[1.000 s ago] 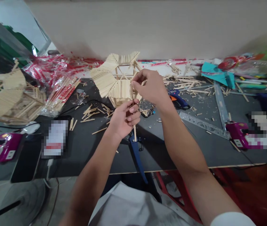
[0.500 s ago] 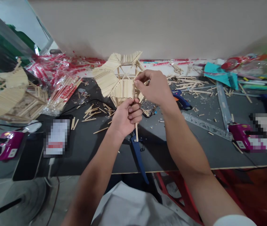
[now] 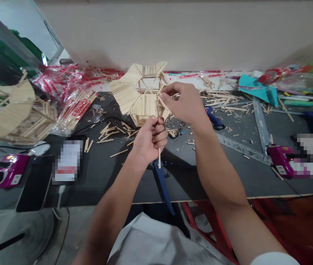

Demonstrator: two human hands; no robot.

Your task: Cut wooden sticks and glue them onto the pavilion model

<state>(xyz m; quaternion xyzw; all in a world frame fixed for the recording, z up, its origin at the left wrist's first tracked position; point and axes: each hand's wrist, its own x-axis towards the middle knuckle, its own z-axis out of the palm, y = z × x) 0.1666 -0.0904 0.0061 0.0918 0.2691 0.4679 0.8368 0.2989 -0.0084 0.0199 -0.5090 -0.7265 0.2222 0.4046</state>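
My left hand (image 3: 152,138) is closed around a thin wooden chopstick (image 3: 159,158), whose lower end sticks out below the fist. In front of it stands a model of glued wooden sticks (image 3: 125,96) with slatted, fan-like panels and an open frame in the middle. My right hand (image 3: 182,101) pinches with thumb and forefinger at the model's right front edge; what lies between the fingertips is too small to make out. Under my left hand lies a blue-handled hand tool (image 3: 163,184), its head hidden, its handle reaching past the table edge.
Cut stick pieces (image 3: 108,133) litter the dark table. Wrapped chopsticks (image 3: 76,108) and another stick model (image 3: 10,110) are at left, near a phone (image 3: 68,162) and a purple power strip (image 3: 13,169). A blue glue gun (image 3: 214,117) and clear rulers (image 3: 241,147) lie right.
Both hands keep almost the same place and grip. The right hand has shifted very slightly to the right; the whole view has moved a little.
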